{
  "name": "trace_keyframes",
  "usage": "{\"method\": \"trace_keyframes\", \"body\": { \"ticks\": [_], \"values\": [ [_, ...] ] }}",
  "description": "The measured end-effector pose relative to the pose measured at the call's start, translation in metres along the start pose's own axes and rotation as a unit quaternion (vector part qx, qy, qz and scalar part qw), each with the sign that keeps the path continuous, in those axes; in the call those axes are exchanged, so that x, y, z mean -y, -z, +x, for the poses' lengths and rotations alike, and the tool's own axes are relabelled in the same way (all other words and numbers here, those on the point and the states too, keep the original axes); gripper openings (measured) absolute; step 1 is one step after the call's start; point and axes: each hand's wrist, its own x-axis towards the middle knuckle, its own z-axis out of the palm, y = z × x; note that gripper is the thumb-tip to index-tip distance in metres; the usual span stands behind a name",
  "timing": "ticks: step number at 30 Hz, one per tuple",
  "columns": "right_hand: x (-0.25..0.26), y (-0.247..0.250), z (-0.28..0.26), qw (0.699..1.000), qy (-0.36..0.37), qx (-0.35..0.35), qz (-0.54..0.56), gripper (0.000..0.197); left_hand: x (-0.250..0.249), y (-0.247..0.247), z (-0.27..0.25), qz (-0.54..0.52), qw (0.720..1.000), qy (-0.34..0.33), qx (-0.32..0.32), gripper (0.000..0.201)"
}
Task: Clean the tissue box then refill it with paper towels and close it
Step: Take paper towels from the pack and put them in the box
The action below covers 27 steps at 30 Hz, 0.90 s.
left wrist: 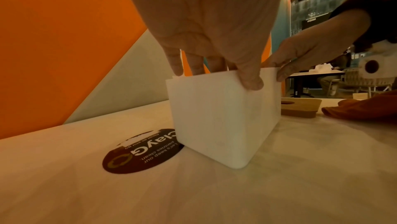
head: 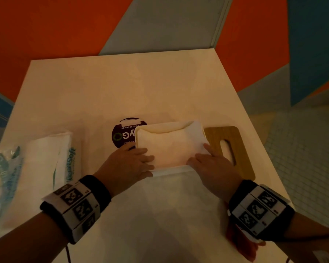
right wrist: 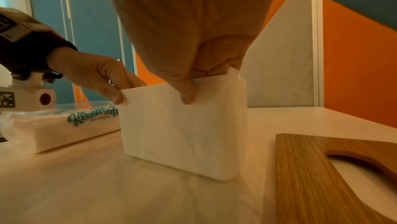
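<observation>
The white tissue box [head: 199, 130] stands open at the table's middle, filled with white paper towels [head: 169, 147]. My left hand [head: 150, 166] holds its near left corner: fingers lie inside on the towels, thumb outside on the wall [left wrist: 214, 117]. My right hand [head: 194, 160] holds the near right part the same way, with fingers curled inside and thumb on the outer wall [right wrist: 182, 134]. A towel corner [right wrist: 233, 71] pokes up by the right fingers. The wooden lid [head: 234, 149] with its slot lies flat to the right of the box.
A Kleensoft towel pack [head: 51, 158] in an open plastic wrapper lies at the left. A round dark sticker [head: 122, 135] sits partly under the box. An orange-red cloth [left wrist: 365, 108] lies near the table's right front edge. Orange and blue walls stand behind the table.
</observation>
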Motion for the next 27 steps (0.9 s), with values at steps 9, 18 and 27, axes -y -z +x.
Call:
{"method": "trace_keyframes", "body": {
  "ticks": [9, 18, 27],
  "values": [
    [-0.002, 0.013, -0.015, 0.966, -0.039, -0.162, 0.197, 0.027, -0.002, 0.002, -0.003, -0.045, 0.998, 0.031, -0.029, 0.060],
    [-0.039, 0.033, 0.031, 0.893, -0.351, -0.053, 0.276, 0.041, -0.014, -0.002, 0.010, -0.148, 0.979, 0.089, -0.109, 0.037],
    [-0.039, 0.037, 0.059, 0.897, -0.351, 0.002, 0.271, 0.023, -0.010, -0.014, 0.008, -0.195, 0.968, 0.132, -0.091, 0.019]
  ]
}}
